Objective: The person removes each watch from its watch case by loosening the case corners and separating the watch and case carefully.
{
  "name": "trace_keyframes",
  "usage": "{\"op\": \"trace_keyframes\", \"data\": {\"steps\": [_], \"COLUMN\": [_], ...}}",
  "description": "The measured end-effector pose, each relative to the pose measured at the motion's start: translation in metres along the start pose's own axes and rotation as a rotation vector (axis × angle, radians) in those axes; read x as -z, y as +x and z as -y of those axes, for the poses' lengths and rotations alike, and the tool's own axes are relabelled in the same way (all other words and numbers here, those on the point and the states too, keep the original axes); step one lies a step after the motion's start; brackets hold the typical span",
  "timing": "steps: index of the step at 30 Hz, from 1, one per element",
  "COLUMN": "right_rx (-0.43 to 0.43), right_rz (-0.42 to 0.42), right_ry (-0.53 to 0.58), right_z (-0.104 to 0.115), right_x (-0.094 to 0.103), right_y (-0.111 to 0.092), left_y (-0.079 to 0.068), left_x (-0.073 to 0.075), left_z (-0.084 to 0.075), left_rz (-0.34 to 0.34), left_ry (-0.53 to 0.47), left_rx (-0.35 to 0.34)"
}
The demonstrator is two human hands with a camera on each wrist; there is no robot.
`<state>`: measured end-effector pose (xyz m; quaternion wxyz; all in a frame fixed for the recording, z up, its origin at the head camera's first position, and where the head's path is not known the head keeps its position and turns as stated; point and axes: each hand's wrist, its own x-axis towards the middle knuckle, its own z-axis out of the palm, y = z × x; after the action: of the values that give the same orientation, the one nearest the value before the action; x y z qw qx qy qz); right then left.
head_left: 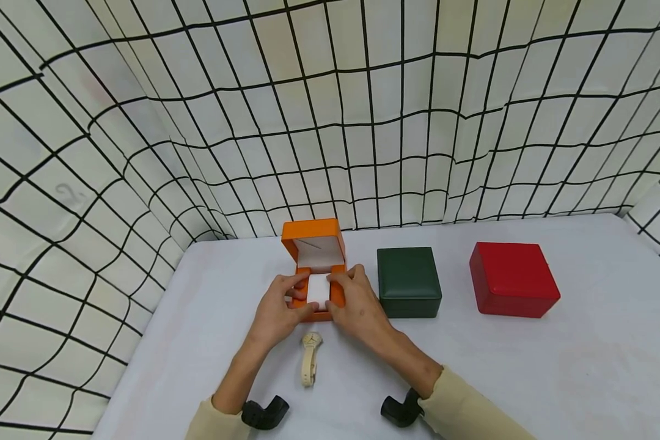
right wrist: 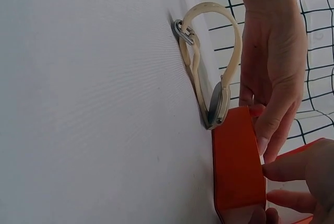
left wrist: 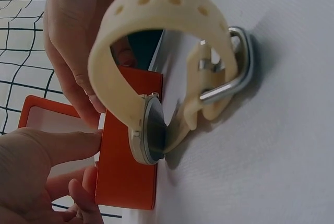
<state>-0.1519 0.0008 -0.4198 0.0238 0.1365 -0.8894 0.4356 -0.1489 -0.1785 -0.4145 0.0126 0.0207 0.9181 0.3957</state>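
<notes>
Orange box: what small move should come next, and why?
Probably lift the white cushion out: the left hand and right hand are at its sides, the lid stands open, and the looped watch lies outside, in front of the box.

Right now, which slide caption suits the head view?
Left hand and right hand hold a white insert in an open orange box, watch nearby.

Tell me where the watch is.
In the head view, the watch lies slightly left of centre on the table, just on the person's side of the open orange box.
</notes>
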Motion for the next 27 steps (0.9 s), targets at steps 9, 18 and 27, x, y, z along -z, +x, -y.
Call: {"op": "trace_keyframes", "data": {"steps": [9,18,27], "right_rx": [0.041,0.077,0.145], "right_rz": [-0.002,-0.021,-0.119], "right_ry": [0.036,0.170,0.145], "right_z": [0.004,0.010,0.003], "right_x": [0.010,0.029,0.055], "right_y": [-0.002,-0.009,-0.015], "left_y": [0.000,-0.009,-0.015], "left_x": [0.003,0.005,-0.005], "left_z": [-0.004,-0.012,-0.035], "left_rz": [0.000,-0.105,-0.224], "left_ry": [-0.038,-0.079,-0.115], "left_rx": [0.011,0.017,-0.075]}}
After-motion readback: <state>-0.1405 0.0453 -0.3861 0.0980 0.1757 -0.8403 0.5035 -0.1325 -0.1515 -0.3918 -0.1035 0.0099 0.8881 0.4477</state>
